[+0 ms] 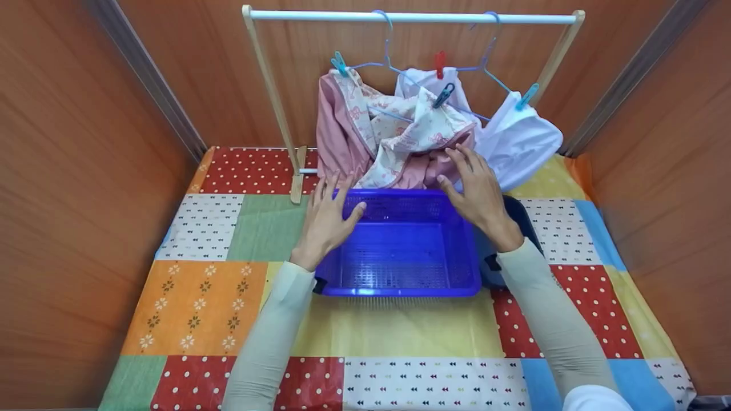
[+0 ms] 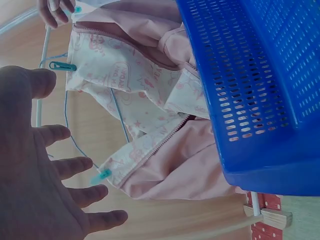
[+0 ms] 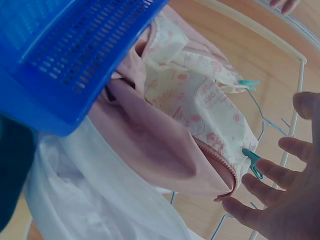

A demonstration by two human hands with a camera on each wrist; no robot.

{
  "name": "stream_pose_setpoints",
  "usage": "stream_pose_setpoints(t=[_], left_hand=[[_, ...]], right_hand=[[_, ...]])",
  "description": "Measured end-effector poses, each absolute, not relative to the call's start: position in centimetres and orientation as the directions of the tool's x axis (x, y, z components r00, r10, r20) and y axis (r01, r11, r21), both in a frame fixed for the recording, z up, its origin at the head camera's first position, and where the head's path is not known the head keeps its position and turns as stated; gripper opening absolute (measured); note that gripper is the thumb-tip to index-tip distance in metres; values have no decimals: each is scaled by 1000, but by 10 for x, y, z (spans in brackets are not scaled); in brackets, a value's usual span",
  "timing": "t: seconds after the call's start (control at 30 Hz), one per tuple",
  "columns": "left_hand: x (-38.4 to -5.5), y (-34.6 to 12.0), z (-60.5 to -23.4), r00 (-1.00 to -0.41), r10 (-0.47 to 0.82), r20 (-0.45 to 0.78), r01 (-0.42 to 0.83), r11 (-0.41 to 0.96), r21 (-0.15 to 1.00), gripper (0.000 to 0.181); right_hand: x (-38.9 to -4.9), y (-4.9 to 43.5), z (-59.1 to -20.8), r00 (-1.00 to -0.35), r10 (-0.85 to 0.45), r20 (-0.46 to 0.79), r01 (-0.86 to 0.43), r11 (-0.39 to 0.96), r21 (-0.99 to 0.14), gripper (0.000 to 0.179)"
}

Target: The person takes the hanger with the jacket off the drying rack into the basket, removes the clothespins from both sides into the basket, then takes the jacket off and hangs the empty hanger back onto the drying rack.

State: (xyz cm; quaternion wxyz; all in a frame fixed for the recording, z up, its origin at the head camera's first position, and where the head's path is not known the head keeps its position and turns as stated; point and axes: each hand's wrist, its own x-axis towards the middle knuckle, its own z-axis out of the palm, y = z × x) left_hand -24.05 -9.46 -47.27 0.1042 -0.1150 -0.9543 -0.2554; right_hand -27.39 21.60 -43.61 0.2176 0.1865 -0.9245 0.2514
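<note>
My left hand [image 1: 328, 225] hovers with spread fingers over the left side of a blue plastic basket [image 1: 400, 291]. My right hand [image 1: 477, 191] is over the basket's far right corner, fingers apart, close to the hanging clothes. Neither hand grips anything. Behind the basket, a pink garment with a printed white lining [image 1: 342, 128] hangs from a hanger, held by a teal clothespin [image 1: 339, 64] and a dark green clothespin [image 1: 444, 95]. Its zipper [image 2: 165, 142] shows in the left wrist view. Beside it hangs a white garment [image 1: 517, 148], with a light blue clothespin [image 1: 527, 96] on it.
A rack with a white bar [image 1: 320, 16] and wooden legs [image 1: 268, 85] carries the hangers. A red clothespin [image 1: 440, 64] is on white cloth at the back. A dark container [image 1: 522, 220] stands right of the basket. Wooden panels [image 1: 68, 188] enclose the patchwork-patterned cloth [image 1: 194, 308].
</note>
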Motion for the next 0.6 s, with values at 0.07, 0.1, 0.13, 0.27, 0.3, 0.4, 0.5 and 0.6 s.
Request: stream_pose_setpoints(t=[0.07, 0.1, 0.13, 0.27, 0.3, 0.4, 0.5, 0.6], left_hand=[[-239, -99, -477, -953, 161, 257, 271, 835, 480, 67], [-238, -101, -479, -952, 161, 261, 273, 833, 482, 67], [-237, -103, -482, -951, 160, 264, 274, 831, 483, 67], [-232, -113, -492, -955, 147, 256, 261, 825, 501, 68], [-231, -115, -494, -957, 142, 251, 255, 825, 504, 68], [-228, -121, -502, -962, 126, 244, 240, 817, 525, 68], [-224, -125, -509, -965, 107, 238, 226, 799, 558, 67], [-218, -129, -516, -974, 88, 209, 199, 776, 599, 66]], right_hand=[[-277, 217, -433, -822, -222, 525, -460, 802, -381, 52], [-278, 217, -432, -812, -216, 541, -465, 800, -379, 51], [-280, 218, -430, -804, -213, 555, -470, 800, -374, 50], [-288, 220, -423, -777, -214, 593, -488, 799, -351, 49], [-290, 221, -420, -773, -214, 597, -491, 798, -350, 50], [-295, 222, -414, -771, -217, 599, -489, 804, -338, 50], [-301, 224, -410, -776, -205, 597, -472, 816, -333, 49], [-309, 228, -409, -781, -188, 595, -449, 832, -326, 48]])
